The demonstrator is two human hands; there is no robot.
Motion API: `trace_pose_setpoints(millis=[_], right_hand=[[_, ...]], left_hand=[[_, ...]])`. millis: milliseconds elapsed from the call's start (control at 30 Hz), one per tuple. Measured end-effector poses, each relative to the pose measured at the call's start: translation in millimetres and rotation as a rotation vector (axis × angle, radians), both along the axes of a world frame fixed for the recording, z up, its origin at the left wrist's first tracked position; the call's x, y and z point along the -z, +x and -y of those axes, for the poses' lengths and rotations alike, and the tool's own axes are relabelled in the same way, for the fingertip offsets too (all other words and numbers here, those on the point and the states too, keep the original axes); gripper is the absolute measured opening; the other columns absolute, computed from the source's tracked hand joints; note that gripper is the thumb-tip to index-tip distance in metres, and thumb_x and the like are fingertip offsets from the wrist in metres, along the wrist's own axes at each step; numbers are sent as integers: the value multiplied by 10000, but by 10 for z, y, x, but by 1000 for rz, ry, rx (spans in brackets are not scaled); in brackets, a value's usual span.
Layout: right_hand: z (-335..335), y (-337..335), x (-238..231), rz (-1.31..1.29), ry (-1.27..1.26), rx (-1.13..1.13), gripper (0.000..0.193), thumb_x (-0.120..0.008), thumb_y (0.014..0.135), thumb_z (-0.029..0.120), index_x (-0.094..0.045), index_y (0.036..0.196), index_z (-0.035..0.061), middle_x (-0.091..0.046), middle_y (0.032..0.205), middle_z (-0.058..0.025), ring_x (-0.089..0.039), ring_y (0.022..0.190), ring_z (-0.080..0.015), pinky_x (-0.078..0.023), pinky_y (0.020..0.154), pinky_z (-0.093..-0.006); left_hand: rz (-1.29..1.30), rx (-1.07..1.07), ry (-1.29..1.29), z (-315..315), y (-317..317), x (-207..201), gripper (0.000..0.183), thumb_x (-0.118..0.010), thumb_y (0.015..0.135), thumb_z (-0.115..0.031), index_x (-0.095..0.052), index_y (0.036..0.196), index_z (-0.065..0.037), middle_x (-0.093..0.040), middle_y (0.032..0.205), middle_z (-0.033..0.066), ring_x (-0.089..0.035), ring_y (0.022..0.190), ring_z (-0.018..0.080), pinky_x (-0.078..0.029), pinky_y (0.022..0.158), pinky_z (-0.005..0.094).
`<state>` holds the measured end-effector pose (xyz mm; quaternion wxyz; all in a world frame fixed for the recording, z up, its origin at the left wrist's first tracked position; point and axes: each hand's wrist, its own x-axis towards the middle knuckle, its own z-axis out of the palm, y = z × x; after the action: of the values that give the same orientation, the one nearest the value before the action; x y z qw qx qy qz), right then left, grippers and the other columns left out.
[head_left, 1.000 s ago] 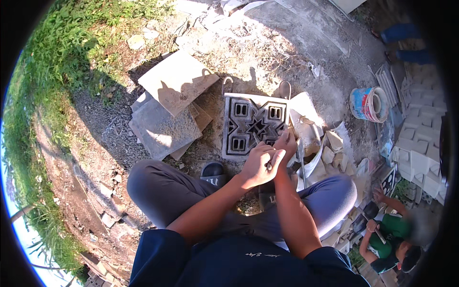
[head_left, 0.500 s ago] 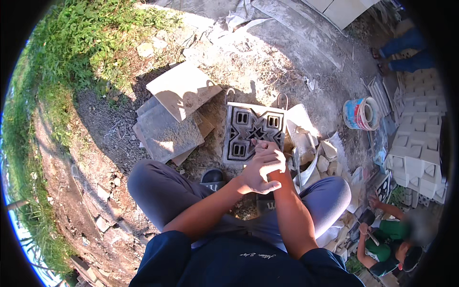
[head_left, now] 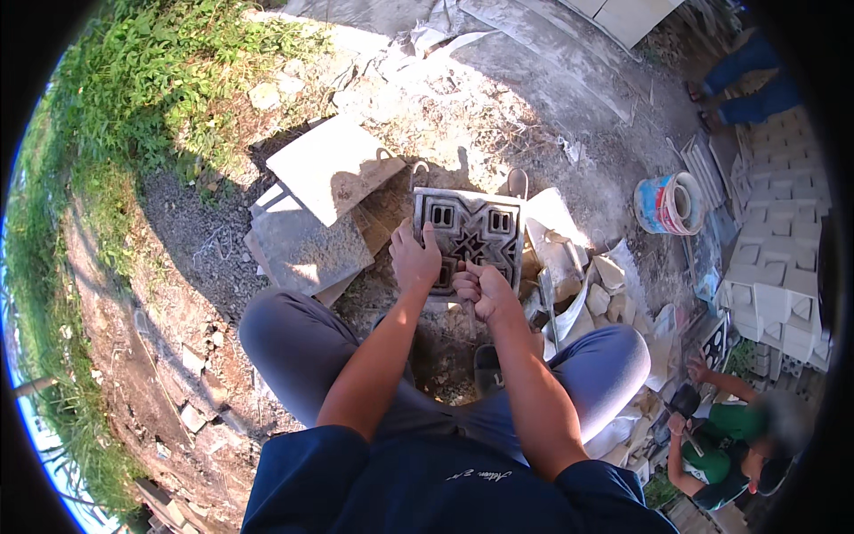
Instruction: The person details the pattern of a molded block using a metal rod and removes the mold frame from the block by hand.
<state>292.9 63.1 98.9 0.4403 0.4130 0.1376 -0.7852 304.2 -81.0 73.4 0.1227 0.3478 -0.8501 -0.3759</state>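
Observation:
A square, dark grey patterned mould (head_left: 505, 240) with slotted corners and a star-like middle lies on the ground in front of me, a bent metal handle at each far corner. My left hand (head_left: 415, 260) is at its left edge, fingers along the side and thumb over the face. Over the mould's near part, my right hand (head_left: 483, 287) is closed round a thin rod-like tool (head_left: 471, 319), whose lower end sticks out below the fist. The fist hides most of the tool and part of the near rim.
Flat slabs (head_left: 311, 240) are stacked at the left. Broken pale pieces and sacking (head_left: 605, 289) lie to the right, with a bucket (head_left: 660, 206) farther off. Stacked pale blocks (head_left: 769, 276) line the right side. A co-worker in green (head_left: 725, 436) holds a tool; another person's legs (head_left: 747, 84) show beyond.
My hands have parted: the left has swung from over my right wrist to the mould's left edge. My right hand has moved slightly left and nearer, and the thin tool now shows below it.

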Motion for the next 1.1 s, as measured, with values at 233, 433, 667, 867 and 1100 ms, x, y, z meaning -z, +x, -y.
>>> trace_pose_setpoints(millis=[233, 433, 667, 867, 1100], right_hand=[[-36, 4, 10, 71, 17, 26, 196, -405, 1071, 206, -456, 938, 71, -294, 644, 60, -235, 447, -39, -155, 342, -191], [25, 31, -5, 90, 62, 17, 177, -426, 1063, 202, -449, 933, 85, -296, 633, 58, -225, 450, -42, -150, 355, -213], [72, 5, -245, -93, 81, 15, 202, -409, 1055, 144, -475, 1107, -40, -354, 680, 20, -320, 511, -65, -268, 404, -207], [-31, -443, -519, 236, -5, -18, 112, -388, 956, 8, -468, 886, -28, -421, 680, -23, -364, 468, -102, -377, 380, -216], [-111, -643, -981, -742, 700, -1345, 105, -526, 841, 9, -605, 897, -30, -614, 835, -187, -625, 586, -237, -488, 412, -335]], left_hand=[[150, 89, 87, -29, -18, 9, 581, -441, 1013, -429, -428, 1370, 29, -567, 1267, 326, -564, 1142, 492, -460, 936, 539], [129, 84, -8, -57, -34, 91, 501, -449, 1011, -413, -471, 1284, 7, -635, 1106, 319, -608, 995, 519, -484, 820, 571], [214, 76, 7, -68, -48, 96, 417, -474, 1008, -398, -490, 1235, -48, -668, 986, 280, -629, 895, 509, -482, 742, 577], [52, 88, 156, 74, 87, 206, 409, -517, 1002, -363, -567, 1178, 3, -673, 1035, 255, -641, 954, 452, -496, 794, 523], [-7, -37, 171, -24, 403, 94, 337, -541, 1002, -281, -575, 1197, -8, -663, 1063, 194, -621, 996, 378, -472, 864, 464]])
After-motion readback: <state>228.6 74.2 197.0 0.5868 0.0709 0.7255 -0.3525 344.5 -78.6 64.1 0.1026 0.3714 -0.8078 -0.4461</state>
